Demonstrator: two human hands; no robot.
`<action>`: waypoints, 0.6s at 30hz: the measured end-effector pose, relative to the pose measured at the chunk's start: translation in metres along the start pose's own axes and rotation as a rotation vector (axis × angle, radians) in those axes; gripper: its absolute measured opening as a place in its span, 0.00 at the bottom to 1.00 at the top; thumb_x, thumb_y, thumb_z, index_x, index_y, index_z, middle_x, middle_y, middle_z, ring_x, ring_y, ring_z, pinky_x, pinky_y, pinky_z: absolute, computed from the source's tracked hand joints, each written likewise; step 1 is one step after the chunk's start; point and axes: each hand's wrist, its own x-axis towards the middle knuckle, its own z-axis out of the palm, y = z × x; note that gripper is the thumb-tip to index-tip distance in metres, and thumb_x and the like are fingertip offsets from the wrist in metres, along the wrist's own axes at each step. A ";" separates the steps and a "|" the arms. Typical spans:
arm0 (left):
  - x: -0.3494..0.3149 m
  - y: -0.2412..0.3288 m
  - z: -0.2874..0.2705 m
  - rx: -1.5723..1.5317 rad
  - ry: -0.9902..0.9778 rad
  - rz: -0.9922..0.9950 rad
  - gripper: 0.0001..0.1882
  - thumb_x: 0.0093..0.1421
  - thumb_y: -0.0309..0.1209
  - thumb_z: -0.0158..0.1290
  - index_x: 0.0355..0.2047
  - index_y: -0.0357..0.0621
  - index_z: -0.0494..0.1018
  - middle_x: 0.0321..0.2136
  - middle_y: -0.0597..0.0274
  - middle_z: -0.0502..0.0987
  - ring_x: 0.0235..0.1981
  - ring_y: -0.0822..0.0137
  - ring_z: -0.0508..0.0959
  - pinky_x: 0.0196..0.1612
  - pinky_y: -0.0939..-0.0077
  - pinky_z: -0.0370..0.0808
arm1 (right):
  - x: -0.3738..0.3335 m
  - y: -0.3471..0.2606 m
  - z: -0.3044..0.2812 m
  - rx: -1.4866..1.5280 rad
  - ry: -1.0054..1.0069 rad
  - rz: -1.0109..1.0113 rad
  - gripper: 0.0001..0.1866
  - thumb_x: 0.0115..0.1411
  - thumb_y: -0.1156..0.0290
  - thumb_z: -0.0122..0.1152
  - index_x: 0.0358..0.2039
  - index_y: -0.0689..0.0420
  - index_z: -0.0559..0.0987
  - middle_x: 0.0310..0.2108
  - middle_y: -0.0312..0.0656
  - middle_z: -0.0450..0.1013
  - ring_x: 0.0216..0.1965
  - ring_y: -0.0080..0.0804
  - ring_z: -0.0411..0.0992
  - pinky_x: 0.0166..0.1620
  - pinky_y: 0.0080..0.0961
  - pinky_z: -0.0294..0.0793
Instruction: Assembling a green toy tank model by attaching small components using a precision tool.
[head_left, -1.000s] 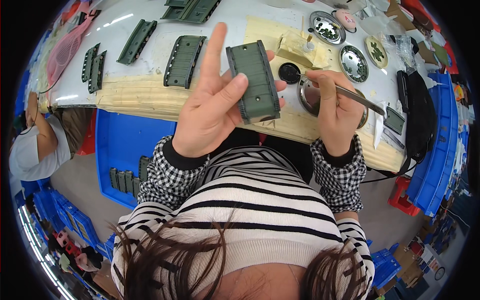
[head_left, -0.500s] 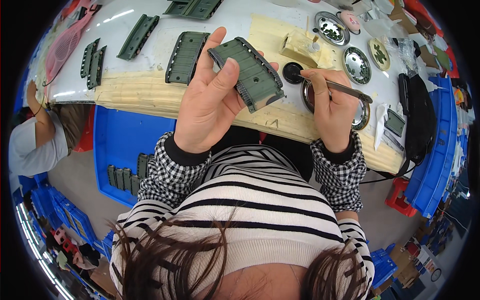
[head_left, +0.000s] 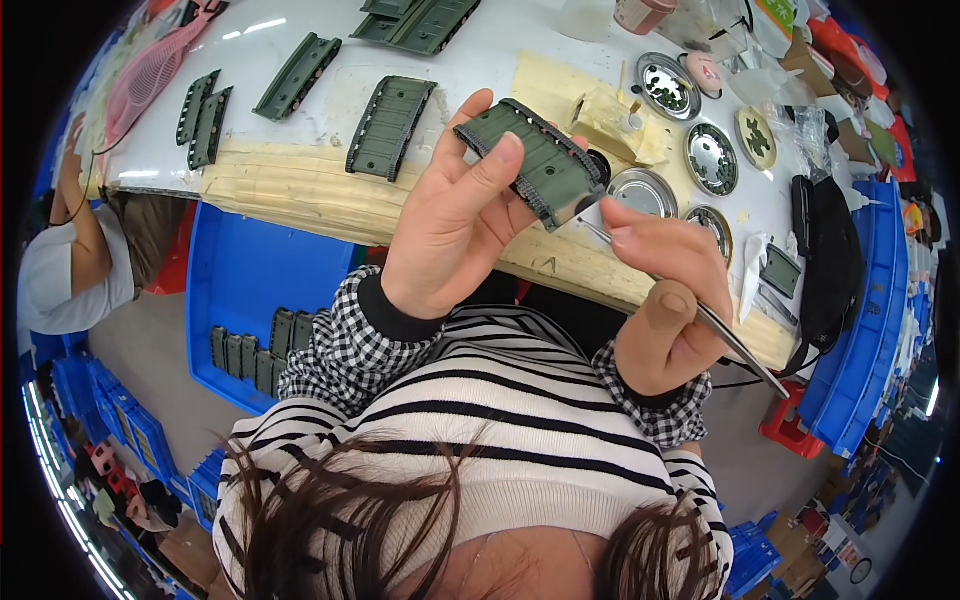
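Left hand [head_left: 450, 225]: half-open, palm turned up; thumb lies on the near face of the green panel, fingers spread behind it, gripping it.
Green panel [head_left: 540, 165]: one, ribbed, curved, with dark toothed edges; held tilted in the left hand, above the table [head_left: 300, 145], its lower end toward the right hand.
Right hand [head_left: 670, 290]: fingers closed around the tweezers, pen-fashion.
Tweezers [head_left: 740, 350]: one pair, metal; tips at the panel's lower corner, contact cannot be told; rear end slants out beyond the right hand, away from the left.
Black round pot [head_left: 599, 165]: one, partly hidden behind the panel, ahead of the right fingertips.
Steel dish [head_left: 655, 182]: one, just ahead of the right hand.
Dishes with small green pieces: three, farther ahead and to the right of the right hand; two steel, one pale [head_left: 767, 152].
Pale wrapped block [head_left: 620, 130]: one, ahead of the right hand.
Second ribbed panel [head_left: 390, 128]: one, lying on the table, ahead and left of the left hand.
Blue bin [head_left: 270, 265]: one, below and left of the left hand; several dark green parts [head_left: 250, 358] inside.
Co-worker's hand [head_left: 70, 165]: far left of both hands.
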 end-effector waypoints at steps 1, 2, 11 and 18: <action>0.000 -0.001 0.001 -0.012 -0.009 0.001 0.22 0.67 0.36 0.45 0.58 0.51 0.54 0.54 0.51 0.66 0.61 0.52 0.64 0.56 0.61 0.73 | -0.001 0.000 0.000 -0.004 -0.021 -0.003 0.11 0.64 0.69 0.53 0.38 0.64 0.78 0.35 0.50 0.74 0.40 0.42 0.76 0.42 0.28 0.74; 0.000 -0.001 0.001 -0.024 -0.018 0.002 0.21 0.67 0.36 0.45 0.58 0.51 0.54 0.54 0.51 0.66 0.61 0.52 0.64 0.56 0.61 0.73 | -0.001 0.001 0.000 -0.008 -0.043 -0.007 0.10 0.64 0.70 0.53 0.39 0.64 0.77 0.36 0.50 0.74 0.41 0.43 0.76 0.42 0.28 0.74; -0.002 -0.004 0.003 -0.026 -0.009 0.032 0.23 0.66 0.35 0.47 0.58 0.51 0.52 0.51 0.53 0.67 0.59 0.54 0.66 0.55 0.62 0.73 | -0.003 0.001 0.004 -0.085 -0.066 -0.029 0.08 0.61 0.76 0.54 0.39 0.64 0.77 0.38 0.51 0.75 0.41 0.41 0.77 0.42 0.26 0.75; -0.002 -0.004 0.004 -0.017 0.003 0.043 0.24 0.66 0.35 0.47 0.58 0.49 0.50 0.51 0.53 0.68 0.58 0.54 0.67 0.55 0.62 0.72 | -0.004 0.002 0.006 -0.081 -0.049 -0.022 0.07 0.60 0.77 0.55 0.39 0.65 0.77 0.38 0.52 0.75 0.42 0.41 0.77 0.42 0.26 0.75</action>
